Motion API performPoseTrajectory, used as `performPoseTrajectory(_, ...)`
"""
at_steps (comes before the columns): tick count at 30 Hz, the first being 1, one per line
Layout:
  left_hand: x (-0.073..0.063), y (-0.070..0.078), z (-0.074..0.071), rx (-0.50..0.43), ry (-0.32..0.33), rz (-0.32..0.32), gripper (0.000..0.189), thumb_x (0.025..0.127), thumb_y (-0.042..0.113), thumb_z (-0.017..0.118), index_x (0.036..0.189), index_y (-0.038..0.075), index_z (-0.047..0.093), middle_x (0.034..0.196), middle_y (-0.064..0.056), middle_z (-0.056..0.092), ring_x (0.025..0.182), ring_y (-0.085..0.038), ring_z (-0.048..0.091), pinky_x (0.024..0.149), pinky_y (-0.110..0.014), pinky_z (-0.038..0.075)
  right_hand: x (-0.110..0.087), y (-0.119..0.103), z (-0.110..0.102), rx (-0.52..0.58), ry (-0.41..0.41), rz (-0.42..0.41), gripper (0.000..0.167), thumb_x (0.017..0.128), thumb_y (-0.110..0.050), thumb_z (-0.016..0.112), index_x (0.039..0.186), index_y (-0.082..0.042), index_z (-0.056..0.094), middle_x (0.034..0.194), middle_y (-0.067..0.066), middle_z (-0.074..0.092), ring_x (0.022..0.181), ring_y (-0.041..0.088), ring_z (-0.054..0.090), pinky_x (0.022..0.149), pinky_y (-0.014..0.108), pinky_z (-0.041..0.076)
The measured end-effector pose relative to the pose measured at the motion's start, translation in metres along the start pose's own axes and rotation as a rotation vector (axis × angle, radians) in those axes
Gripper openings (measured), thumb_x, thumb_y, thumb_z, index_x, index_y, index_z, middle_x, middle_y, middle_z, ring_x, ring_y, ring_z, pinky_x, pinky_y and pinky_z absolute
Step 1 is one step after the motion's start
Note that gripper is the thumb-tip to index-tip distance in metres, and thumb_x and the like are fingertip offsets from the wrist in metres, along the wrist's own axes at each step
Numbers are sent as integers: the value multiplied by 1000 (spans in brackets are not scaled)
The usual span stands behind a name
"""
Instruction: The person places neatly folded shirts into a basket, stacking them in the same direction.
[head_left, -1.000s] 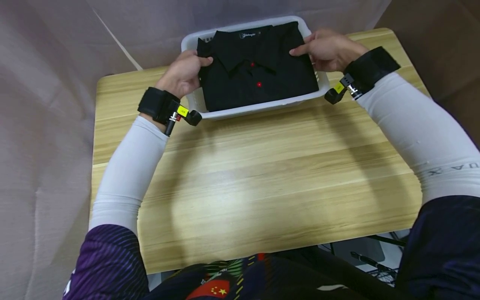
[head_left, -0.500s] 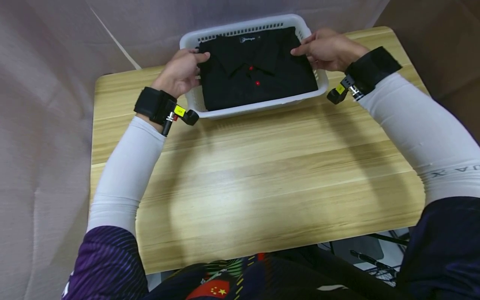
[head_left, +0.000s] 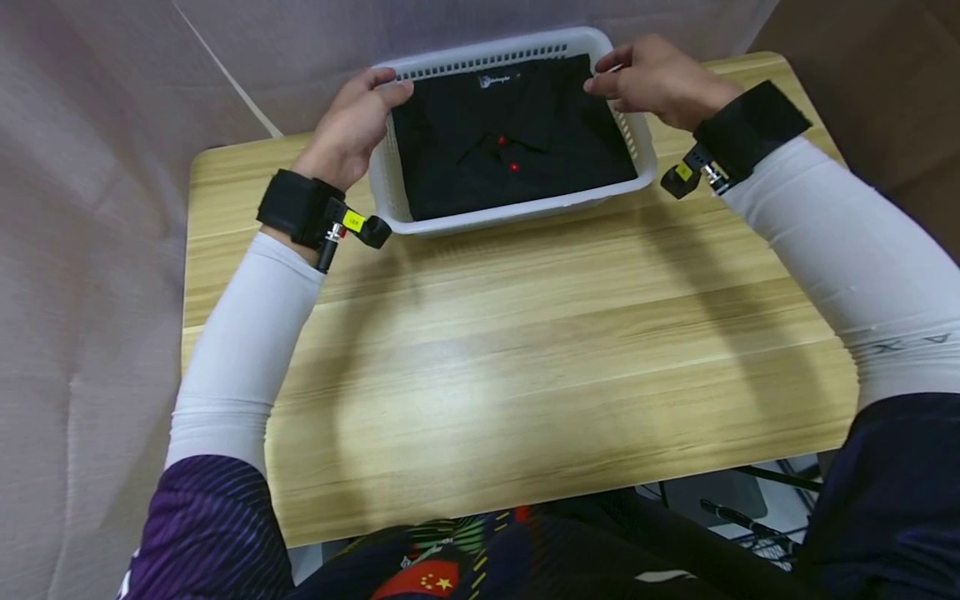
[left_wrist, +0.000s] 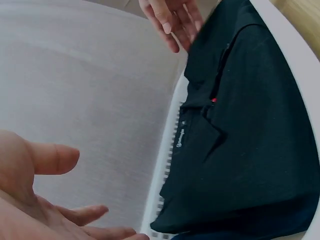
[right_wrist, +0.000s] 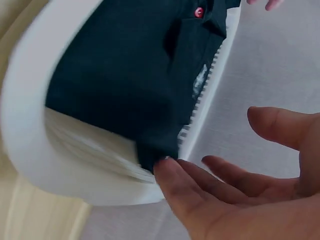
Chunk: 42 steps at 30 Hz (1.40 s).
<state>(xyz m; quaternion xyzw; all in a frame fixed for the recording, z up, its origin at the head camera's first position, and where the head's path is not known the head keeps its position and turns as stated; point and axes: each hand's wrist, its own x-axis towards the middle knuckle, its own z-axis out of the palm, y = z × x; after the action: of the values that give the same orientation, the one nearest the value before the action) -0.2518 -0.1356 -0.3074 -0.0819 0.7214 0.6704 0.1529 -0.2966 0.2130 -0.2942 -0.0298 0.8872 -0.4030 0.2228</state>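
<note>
A folded black collared shirt (head_left: 465, 158) with two red buttons and a small neck label lies inside a white plastic basket (head_left: 510, 212). At the basket's left end is my left hand (head_left: 354, 125), its thumb and fingers spread apart in the left wrist view, holding nothing. Over the basket's right rim hovers my right hand (head_left: 651, 82). In the right wrist view its thumb stands well away from the fingers, and a fingertip is at or very close to the shirt's corner; whether they touch is hard to tell.
The basket stands at the far edge of a light wooden table (head_left: 555, 358). Grey cloth (head_left: 97, 250) hangs behind and to the left. A brown panel (head_left: 870, 100) is at the far right. Cables (head_left: 742, 521) show below the near edge.
The shirt has settled flat into the basket. Both hands have let go of its sides and lifted up and slightly outward.
</note>
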Motion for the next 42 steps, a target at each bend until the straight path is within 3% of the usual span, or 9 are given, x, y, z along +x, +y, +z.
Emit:
performPoseTrajectory(3,-4,3,0,10,-9,47,51,113,24,50,162,14,39,165,1,37,153,-9,30,126,-23,24,-3,-5,4,-137,51,-64,61,114,-31,47,166,-5,31,162,17,39,134,23,44,121,35,36)
performPoseTrajectory(6,-9,5,3,69,-75,65,47,114,26,49,159,14,44,164,-1,41,151,-13,37,125,-25,28,-6,-12,10,-228,60,-115,59,113,-31,49,165,-5,35,158,20,44,129,27,46,118,38,39)
performPoseTrajectory(10,-15,5,10,241,-160,48,49,115,32,45,161,16,42,166,0,39,152,-17,37,126,-30,30,-7,-16,19,-292,-45,-144,61,113,-31,49,165,-4,33,160,20,44,133,33,47,122,47,36)
performPoseTrajectory(17,-15,0,21,443,-217,-17,50,114,41,44,159,18,43,166,0,36,150,-18,34,126,-38,30,-5,-9,27,-351,-239,-144,69,113,-33,49,167,1,22,172,24,25,156,41,29,129,57,22)
performPoseTrajectory(27,-15,-2,22,532,-292,-54,54,114,44,43,160,17,44,166,-1,34,147,-15,34,123,-39,32,0,-5,38,-485,-346,-118,73,112,-38,53,166,1,24,172,24,25,159,42,20,127,59,23)
performPoseTrajectory(32,-14,-5,21,545,-321,-55,55,114,44,43,161,17,45,157,2,40,125,-19,39,104,-36,34,2,-6,44,-550,-362,-127,79,109,-38,60,165,5,24,169,27,29,158,44,23,127,57,25)
performPoseTrajectory(36,-13,-5,22,564,-357,-84,57,114,46,43,163,17,43,164,6,38,141,-17,39,121,-37,30,3,-7,48,-577,-355,-134,80,108,-37,62,164,7,25,167,30,32,156,46,26,126,58,26)
performPoseTrajectory(38,-12,-4,22,595,-397,-98,57,114,46,42,163,16,43,172,8,29,158,-14,23,130,-42,20,2,-7,50,-588,-349,-141,80,108,-37,63,163,7,27,166,31,33,155,46,28,126,58,27)
performPoseTrajectory(42,-11,-5,24,711,-502,-106,56,115,47,38,160,16,48,176,2,21,163,-19,11,132,-43,13,2,-6,54,-594,-343,-148,79,107,-35,64,162,9,29,163,32,38,150,46,36,124,57,30)
